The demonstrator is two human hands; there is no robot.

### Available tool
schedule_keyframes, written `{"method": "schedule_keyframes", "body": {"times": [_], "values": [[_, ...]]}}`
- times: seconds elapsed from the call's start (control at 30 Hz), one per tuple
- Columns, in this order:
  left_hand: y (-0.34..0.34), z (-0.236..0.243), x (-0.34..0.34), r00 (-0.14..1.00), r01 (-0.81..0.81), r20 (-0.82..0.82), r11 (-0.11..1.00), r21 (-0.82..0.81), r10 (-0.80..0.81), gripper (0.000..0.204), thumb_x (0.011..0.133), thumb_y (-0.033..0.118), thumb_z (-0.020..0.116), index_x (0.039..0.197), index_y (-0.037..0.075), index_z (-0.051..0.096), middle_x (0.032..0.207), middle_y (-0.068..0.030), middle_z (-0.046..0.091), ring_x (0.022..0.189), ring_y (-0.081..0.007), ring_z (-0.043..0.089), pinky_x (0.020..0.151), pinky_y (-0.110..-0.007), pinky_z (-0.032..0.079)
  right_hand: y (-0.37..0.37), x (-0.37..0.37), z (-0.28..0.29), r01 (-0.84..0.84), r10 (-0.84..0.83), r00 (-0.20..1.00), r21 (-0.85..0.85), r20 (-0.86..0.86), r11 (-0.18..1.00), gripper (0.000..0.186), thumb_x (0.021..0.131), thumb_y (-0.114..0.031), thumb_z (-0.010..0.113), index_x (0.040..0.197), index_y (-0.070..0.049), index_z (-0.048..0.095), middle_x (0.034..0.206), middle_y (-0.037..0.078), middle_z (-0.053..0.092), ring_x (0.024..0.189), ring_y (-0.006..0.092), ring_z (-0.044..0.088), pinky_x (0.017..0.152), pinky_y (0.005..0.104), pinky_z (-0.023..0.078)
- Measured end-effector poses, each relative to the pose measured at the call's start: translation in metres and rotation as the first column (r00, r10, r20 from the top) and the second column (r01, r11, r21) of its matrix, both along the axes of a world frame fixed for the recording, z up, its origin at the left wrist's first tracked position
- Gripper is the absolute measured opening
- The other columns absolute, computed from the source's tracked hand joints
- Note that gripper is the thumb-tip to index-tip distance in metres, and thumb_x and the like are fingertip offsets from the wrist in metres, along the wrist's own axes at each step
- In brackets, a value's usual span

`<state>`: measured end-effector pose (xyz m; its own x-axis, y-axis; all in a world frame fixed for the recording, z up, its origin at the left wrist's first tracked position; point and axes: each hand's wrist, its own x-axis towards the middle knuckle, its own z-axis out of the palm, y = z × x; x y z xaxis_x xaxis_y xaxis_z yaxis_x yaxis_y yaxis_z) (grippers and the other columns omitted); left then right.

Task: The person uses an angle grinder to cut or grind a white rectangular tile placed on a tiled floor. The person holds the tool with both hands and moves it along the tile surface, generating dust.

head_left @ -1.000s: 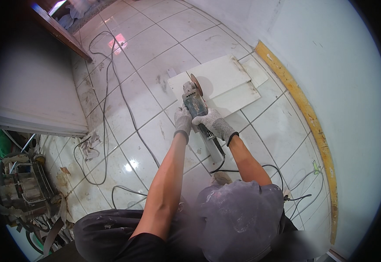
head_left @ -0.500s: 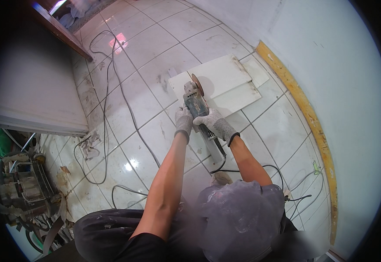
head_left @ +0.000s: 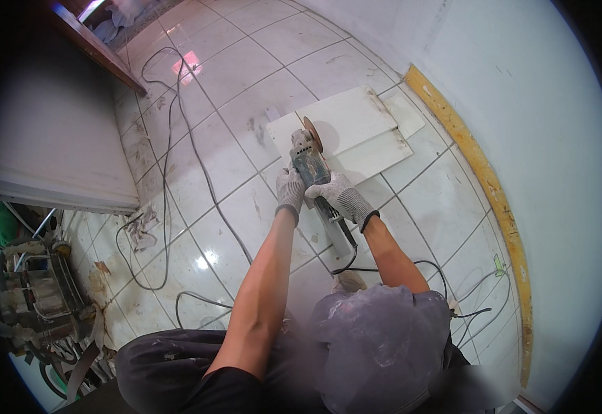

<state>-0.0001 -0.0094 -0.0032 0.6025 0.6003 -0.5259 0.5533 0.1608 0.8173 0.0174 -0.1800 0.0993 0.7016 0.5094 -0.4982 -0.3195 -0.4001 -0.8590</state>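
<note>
Grey knit-gloved left hand (head_left: 290, 188) and matching right hand (head_left: 343, 196) wrapped around worn dark-green angle grinder (head_left: 310, 166) at near-left end of rectangular white board (head_left: 359, 119). I'd keep both grips firm — round brown disc (head_left: 312, 134) square to board.

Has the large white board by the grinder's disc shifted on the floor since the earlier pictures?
No: judged against the yellow strip along the wall, the white board shows no visible shift either way.
</note>
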Motion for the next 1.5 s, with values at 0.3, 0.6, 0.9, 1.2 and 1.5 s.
{"method": "schedule_keyframes", "body": {"times": [0.3,0.6,0.9,1.2,1.5], "values": [[0.01,0.003,-0.001,1.0,-0.025,0.014,1.0,0.015,0.024,0.061,0.117,0.051,0.052,0.117,-0.006,0.072,0.102,-0.0217,0.08,0.094,-0.0327,0.078,0.084,-0.046,0.06,0.009,0.0,0.008,-0.004,0.004,1.0,0.025,0.005,1.0,0.035,0.081,-0.036,0.082,0.093,-0.003,0.081,0.08,0.005,0.077,0.073,0.0147,0.07,0.072,0.0331,0.058],[0.006,-0.001,-0.001,1.0,0.002,-0.013,1.0,0.013,-0.001,0.061,0.116,0.053,0.053,0.116,-0.006,0.073,0.104,-0.024,0.08,0.097,-0.035,0.079,0.086,-0.047,0.059,0.005,0.0,0.004,0.008,-0.008,1.0,0.011,-0.013,1.0,0.033,0.081,-0.035,0.082,0.091,-0.004,0.08,0.079,0.005,0.077,0.071,0.0141,0.069,0.071,0.0328,0.057],[0.007,-0.006,0.0,1.0,-0.009,-0.021,0.999,0.047,0.01,0.063,0.116,0.054,0.054,0.115,-0.006,0.073,0.102,-0.0243,0.08,0.098,-0.0365,0.079,0.087,-0.048,0.059,0.006,-0.002,0.017,-0.012,0.012,1.0,0.018,-0.015,1.0,0.029,0.083,-0.034,0.08,0.088,-0.006,0.081,0.078,0.004,0.077,0.07,0.0137,0.069,0.07,0.0328,0.056],[0.014,-0.008,0.0,1.0,0.001,-0.004,0.997,0.074,-0.001,0.063,0.116,0.053,0.054,0.114,-0.007,0.073,0.101,-0.0242,0.08,0.097,-0.0369,0.079,0.087,-0.048,0.059,0.011,0.0,0.013,-0.011,0.011,1.0,-0.006,-0.011,1.0,0.031,0.082,-0.034,0.082,0.093,-0.004,0.081,0.081,0.005,0.078,0.074,0.0146,0.071,0.072,0.0337,0.058],[0.006,-0.001,0.001,1.0,-0.027,-0.002,0.999,-0.021,0.027,0.057,0.117,0.05,0.054,0.113,-0.004,0.071,0.1,-0.0202,0.079,0.094,-0.03,0.078,0.084,-0.045,0.06,0.006,-0.002,0.004,0.023,-0.023,1.0,0.009,0.021,1.0,0.038,0.082,-0.038,0.084,0.098,-0.004,0.08,0.086,0.006,0.077,0.075,0.0149,0.07,0.072,0.0337,0.058]]}}
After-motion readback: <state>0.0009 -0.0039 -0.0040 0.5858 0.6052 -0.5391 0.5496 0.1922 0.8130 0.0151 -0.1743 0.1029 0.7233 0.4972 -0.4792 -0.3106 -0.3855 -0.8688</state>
